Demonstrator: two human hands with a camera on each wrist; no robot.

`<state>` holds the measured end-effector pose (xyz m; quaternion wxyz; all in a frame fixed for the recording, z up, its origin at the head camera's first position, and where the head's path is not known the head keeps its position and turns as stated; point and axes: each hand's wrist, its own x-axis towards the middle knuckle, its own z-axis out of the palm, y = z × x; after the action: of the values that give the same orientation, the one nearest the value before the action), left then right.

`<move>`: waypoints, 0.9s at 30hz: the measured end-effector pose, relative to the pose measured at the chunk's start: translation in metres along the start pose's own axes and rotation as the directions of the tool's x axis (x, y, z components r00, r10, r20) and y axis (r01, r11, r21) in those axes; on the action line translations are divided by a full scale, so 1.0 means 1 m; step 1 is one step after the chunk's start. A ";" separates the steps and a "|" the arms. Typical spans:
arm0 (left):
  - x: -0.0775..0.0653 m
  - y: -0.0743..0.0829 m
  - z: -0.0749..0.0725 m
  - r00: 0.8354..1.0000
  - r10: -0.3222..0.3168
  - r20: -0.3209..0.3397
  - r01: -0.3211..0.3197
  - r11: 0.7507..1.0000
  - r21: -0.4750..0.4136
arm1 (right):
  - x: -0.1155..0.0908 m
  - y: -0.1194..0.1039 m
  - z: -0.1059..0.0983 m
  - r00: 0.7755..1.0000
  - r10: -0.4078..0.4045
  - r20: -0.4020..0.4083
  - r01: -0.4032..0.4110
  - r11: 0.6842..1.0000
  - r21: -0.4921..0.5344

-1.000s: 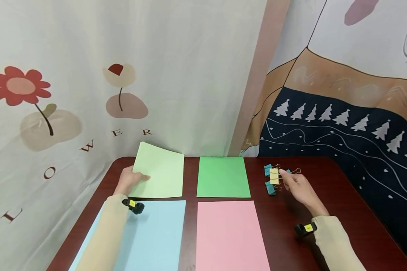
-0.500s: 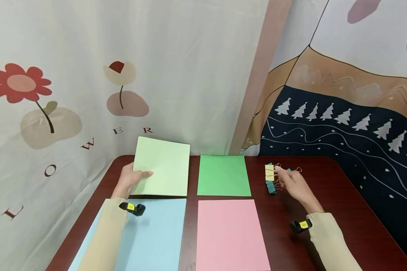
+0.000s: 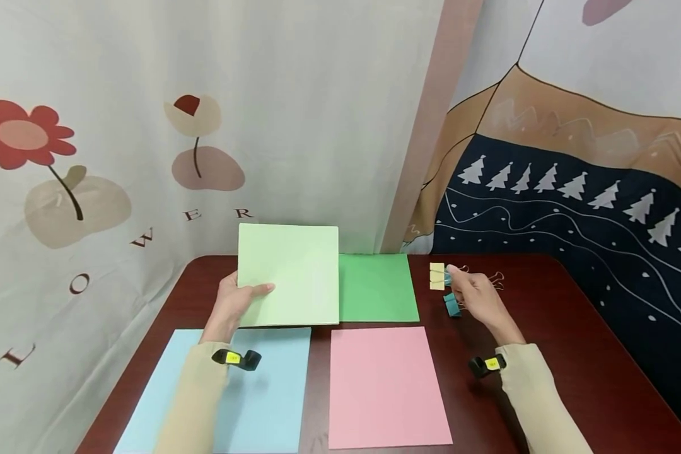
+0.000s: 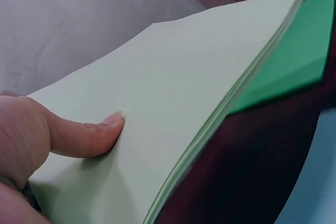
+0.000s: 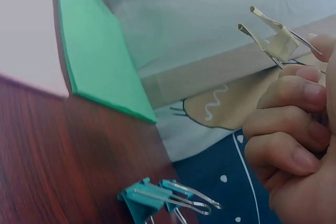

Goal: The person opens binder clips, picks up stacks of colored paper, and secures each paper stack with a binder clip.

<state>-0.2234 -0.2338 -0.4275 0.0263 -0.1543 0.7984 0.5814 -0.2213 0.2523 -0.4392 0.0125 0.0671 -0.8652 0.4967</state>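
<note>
Far left of centre, your left hand (image 3: 237, 301) grips the raised pale-green rectangular paper stack (image 3: 295, 271), likely keeping it together; far right, your right hand (image 3: 475, 294) pinches the yellow metal binder clip (image 3: 436, 276), perhaps spreading it.

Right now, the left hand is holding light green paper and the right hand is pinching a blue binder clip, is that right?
Not quite: the right hand pinches a yellow binder clip, not a blue one, as the head view shows. The left hand holds light green paper.
</note>
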 end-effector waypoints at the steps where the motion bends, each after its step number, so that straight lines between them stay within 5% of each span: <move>1: -0.002 0.001 0.003 1.000 0.002 0.003 -0.002 1.000 -0.012 | 0.000 -0.001 0.001 1.000 -0.006 0.003 0.006 1.000 0.016; 14: -0.015 0.010 0.045 0.996 0.044 0.076 -0.030 0.985 -0.168 | 0.002 -0.008 0.020 0.995 -0.099 0.020 0.096 0.990 0.101; 27: -0.023 0.014 0.063 0.993 0.065 0.098 -0.044 0.979 -0.200 | 0.004 -0.012 0.039 0.996 -0.075 0.052 0.066 0.987 0.145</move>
<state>-0.2142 -0.1657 -0.4302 0.0366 -0.1036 0.7384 0.6654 -0.2221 0.2126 -0.4483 0.0006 0.1125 -0.8245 0.5545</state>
